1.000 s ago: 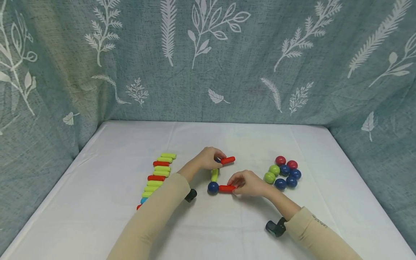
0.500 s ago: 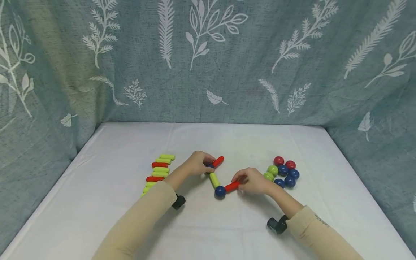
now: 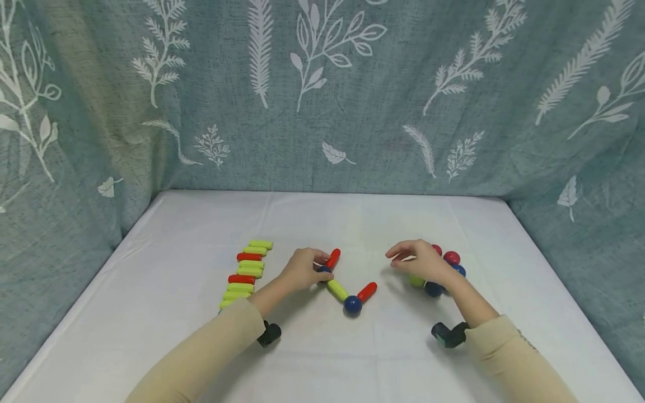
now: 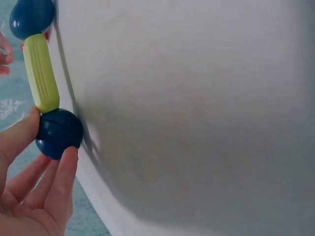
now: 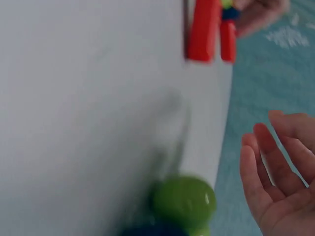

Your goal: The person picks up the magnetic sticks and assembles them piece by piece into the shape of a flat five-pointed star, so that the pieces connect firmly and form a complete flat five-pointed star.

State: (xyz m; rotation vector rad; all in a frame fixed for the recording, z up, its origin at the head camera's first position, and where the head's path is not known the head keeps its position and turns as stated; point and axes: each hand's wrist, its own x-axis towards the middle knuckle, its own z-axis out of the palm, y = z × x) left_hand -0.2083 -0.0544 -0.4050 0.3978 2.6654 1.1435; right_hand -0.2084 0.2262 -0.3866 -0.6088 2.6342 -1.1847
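- Left hand (image 3: 304,268): grasping; thumb and fingers pinch the far blue ball (image 3: 325,274) of a joined toy piece. The left wrist view shows the thumb on one side of the ball and fingertips on the other.
- Joined toy piece: at the middle of the worktop (image 3: 322,364), between the hands. A yellow-green rod (image 3: 337,290) links the far blue ball to the near blue ball (image 3: 353,305), running from far left to near right.
- Far red rod (image 3: 333,258): set on the far blue ball, pointing far and slightly right.
- Near red rod (image 3: 367,293): set on the near blue ball, pointing far and right; its outer end is free.
- Right hand (image 3: 418,262): free, fingers loosely bent, holding nothing; right of the joined piece, at the left side of the loose balls and hiding some of them in the head view.
- Loose balls (image 3: 452,257): a group on the right, in red, blue and green.
- Loose rods (image 3: 250,272): a row on the left, side by side, mostly yellow-green with some red; the left sleeve (image 3: 216,347) covers the near end.
- Wrist cameras (image 3: 450,334): black, one at each wrist.
- Curtain (image 3: 322,140): grey-green with white leaf prints, behind the worktop and along both sides.
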